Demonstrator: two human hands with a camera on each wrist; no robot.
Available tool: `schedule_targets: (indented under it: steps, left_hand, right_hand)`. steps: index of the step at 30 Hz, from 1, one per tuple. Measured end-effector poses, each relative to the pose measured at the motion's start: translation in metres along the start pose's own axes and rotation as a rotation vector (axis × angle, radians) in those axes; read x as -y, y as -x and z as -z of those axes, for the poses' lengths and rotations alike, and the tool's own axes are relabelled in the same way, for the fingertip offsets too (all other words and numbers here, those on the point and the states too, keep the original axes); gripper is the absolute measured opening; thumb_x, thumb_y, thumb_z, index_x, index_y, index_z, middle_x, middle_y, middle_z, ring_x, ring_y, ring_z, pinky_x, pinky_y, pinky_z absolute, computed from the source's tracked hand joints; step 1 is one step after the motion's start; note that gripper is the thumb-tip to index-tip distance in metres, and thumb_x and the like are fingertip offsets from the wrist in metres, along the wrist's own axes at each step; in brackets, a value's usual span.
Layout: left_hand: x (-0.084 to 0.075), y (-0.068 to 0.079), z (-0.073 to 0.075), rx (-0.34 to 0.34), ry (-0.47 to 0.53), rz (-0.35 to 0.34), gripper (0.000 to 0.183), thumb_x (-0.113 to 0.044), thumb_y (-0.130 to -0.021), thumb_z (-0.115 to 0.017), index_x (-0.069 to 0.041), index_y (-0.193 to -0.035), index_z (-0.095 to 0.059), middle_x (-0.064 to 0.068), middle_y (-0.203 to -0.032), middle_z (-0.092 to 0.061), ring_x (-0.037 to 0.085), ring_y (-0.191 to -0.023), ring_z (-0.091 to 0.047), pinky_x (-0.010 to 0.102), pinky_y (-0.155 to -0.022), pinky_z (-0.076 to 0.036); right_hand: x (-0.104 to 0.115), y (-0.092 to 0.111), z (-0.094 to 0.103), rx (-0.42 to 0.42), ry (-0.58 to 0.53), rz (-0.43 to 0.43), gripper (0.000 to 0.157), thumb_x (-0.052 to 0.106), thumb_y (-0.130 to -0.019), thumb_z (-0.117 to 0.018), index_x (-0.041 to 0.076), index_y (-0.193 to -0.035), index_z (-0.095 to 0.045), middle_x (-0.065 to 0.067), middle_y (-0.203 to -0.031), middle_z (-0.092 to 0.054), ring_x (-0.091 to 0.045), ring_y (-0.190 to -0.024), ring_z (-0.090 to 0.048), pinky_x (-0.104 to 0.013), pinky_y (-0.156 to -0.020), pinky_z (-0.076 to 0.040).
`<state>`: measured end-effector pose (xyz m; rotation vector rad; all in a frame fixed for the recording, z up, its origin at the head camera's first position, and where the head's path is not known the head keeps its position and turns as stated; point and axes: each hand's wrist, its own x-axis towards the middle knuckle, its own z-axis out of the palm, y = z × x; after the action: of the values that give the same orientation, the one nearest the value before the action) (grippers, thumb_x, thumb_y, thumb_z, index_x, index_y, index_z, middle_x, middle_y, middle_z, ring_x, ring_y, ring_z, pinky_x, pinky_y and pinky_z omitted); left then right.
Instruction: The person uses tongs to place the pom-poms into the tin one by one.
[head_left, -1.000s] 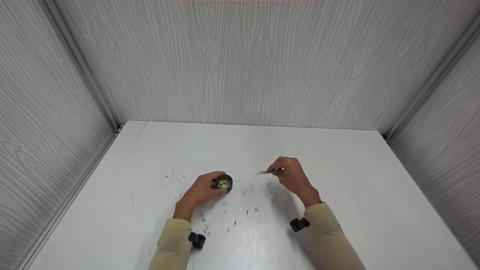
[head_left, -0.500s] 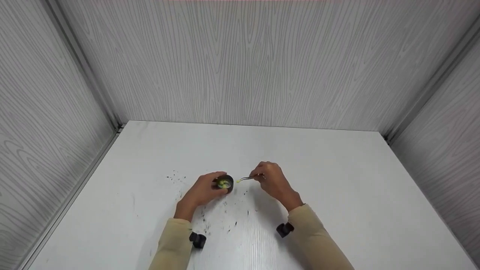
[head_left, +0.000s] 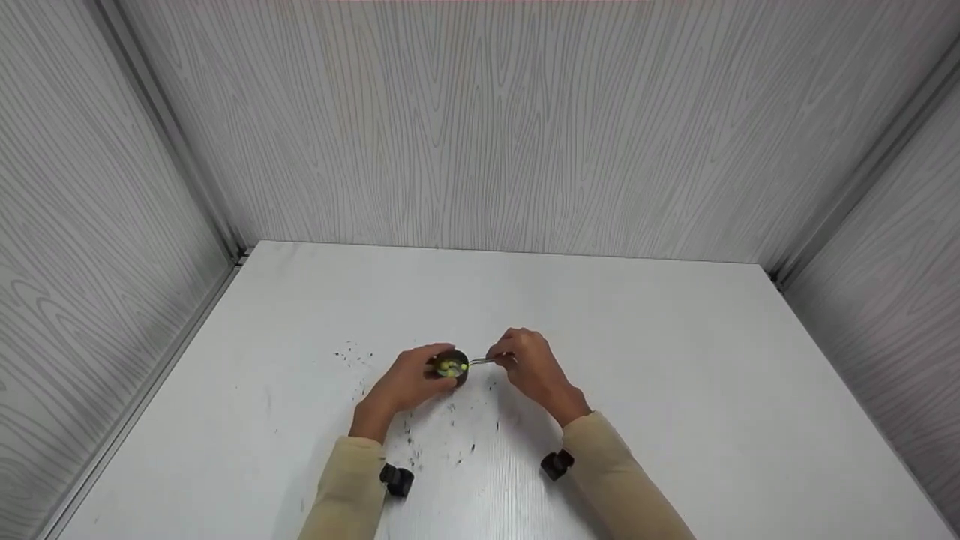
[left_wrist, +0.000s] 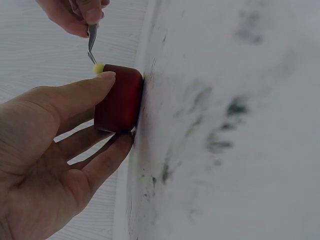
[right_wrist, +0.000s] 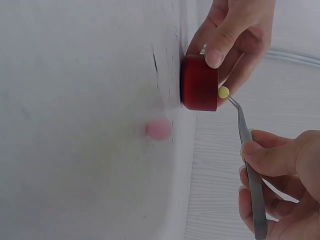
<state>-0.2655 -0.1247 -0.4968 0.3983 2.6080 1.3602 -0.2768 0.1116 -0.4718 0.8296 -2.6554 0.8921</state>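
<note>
A small round dark-red container point(right_wrist: 200, 85) stands on the white table, its mouth up, with several yellow balls point(head_left: 450, 367) inside. My left hand point(head_left: 405, 379) grips it from the left, thumb and fingers around its wall. In my right hand point(head_left: 534, 371) a pair of bent-tip metal tweezers point(right_wrist: 254, 175) is pinched between thumb and fingers. The tweezers' tips hold one yellow ball point(right_wrist: 224, 92), which sits right at the container's mouth. In the left wrist view this yellow ball point(left_wrist: 98, 68) shows beside my left thumb, just above the rim.
Dark specks and smudges point(head_left: 411, 442) mark the white table point(head_left: 675, 375) around the left hand. A pink ball point(right_wrist: 159, 129) lies near the container. Grey wood-grain panels point(head_left: 480, 127) rise at the back and both sides. A black wrist camera point(head_left: 557, 465) sits on each sleeve.
My right hand has moved left with the tweezers, bringing the yellow ball from well right of the container to its mouth. The left hand and container have stayed put.
</note>
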Motion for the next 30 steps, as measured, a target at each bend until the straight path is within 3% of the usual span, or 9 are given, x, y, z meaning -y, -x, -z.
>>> schedule_targets:
  steps: [12,21,30]
  left_hand:
    - [0.001,0.0,-0.001,-0.006,-0.005,0.0,0.057,-0.011,-0.095,-0.075,-0.007,-0.148,-0.055,0.018,-0.149,-0.058,0.039,-0.134,-0.06,0.052,-0.111,-0.051]
    - [0.001,0.001,0.0,-0.012,-0.009,-0.024,0.057,-0.009,-0.095,-0.075,-0.004,-0.147,-0.055,0.019,-0.146,-0.059,0.039,-0.132,-0.061,0.051,-0.109,-0.052]
    - [0.002,0.0,-0.001,-0.006,-0.007,-0.005,0.057,-0.01,-0.095,-0.075,-0.006,-0.148,-0.054,0.017,-0.147,-0.059,0.038,-0.133,-0.06,0.051,-0.111,-0.051]
  right_hand:
    - [-0.004,0.001,-0.008,0.001,0.008,-0.037,0.02,-0.011,-0.09,-0.07,0.004,-0.092,-0.083,-0.009,-0.088,-0.074,-0.025,-0.088,-0.07,-0.039,-0.079,-0.061]
    - [-0.008,0.001,-0.003,-0.018,-0.005,-0.003,0.017,-0.01,-0.089,-0.073,0.003,-0.092,-0.083,-0.014,-0.087,-0.074,-0.025,-0.085,-0.074,-0.036,-0.077,-0.064]
    - [-0.011,0.002,0.007,-0.044,-0.05,-0.032,0.013,-0.007,-0.088,-0.075,0.002,-0.095,-0.082,-0.012,-0.09,-0.076,-0.024,-0.088,-0.075,-0.034,-0.08,-0.064]
